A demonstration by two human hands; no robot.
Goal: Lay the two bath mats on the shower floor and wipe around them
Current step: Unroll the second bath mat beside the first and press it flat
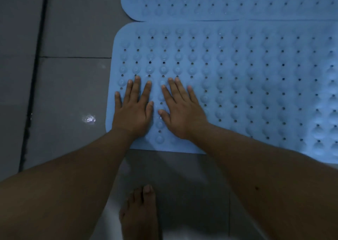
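Blue rubber fills most of what I see from my head camera: the near bath mat [237,86] lies flat on the grey tiled shower floor [73,86], dotted with rows of small holes and raised bumps. Its rounded left end sits just short of a dark grout line that runs up the floor's left side. My left hand [132,110] rests palm down on the mat close to that left end, fingers straight and a little spread, gripping nothing. My right hand [180,112] lies flat just beside it, fingers straight as well and angled slightly towards the left, also with nothing in its grasp. Both palms sit near the mat's front edge, with a strip of bumps showing between them.

Beyond, the second bath mat [228,1] lies along the near one's far edge, their long sides touching or very nearly so; I cannot tell which. It has the same blue colour and the same pattern.

On the tiles left of the near mat a small wet glint [89,118] catches the light. My bare foot [140,214] stands on the floor in front of the mat's front edge, between my forearms.
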